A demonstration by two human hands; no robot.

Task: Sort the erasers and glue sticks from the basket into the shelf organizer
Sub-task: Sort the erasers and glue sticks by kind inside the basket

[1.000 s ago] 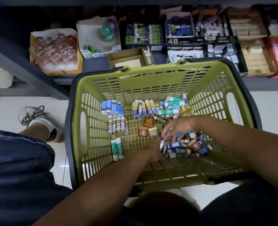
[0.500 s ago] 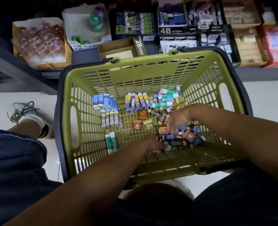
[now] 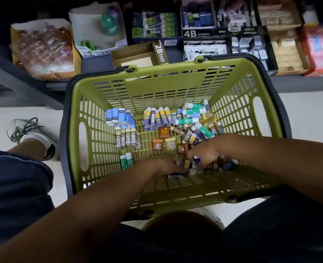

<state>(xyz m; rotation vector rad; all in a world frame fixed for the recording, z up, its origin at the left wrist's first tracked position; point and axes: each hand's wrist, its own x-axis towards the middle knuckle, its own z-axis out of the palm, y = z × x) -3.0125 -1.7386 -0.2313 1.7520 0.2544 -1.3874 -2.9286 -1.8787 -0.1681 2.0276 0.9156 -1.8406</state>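
In the green basket (image 3: 175,73) at frame centre I see blue erasers (image 3: 119,115) and 2B erasers (image 3: 127,138) in rows, with green-and-white glue sticks (image 3: 192,111) at its upper right. The left hand (image 3: 166,166) and right hand (image 3: 204,154) are sunk in the loose pile; I cannot tell their grips. A pale floor (image 3: 308,114) lies beneath, and a 2B carton (image 3: 137,56) sits on the shelf above.

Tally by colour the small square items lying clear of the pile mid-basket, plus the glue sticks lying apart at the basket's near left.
Orange squares: 3
Pale yellow square: 1
Green-white glue sticks: 2
Total: 6
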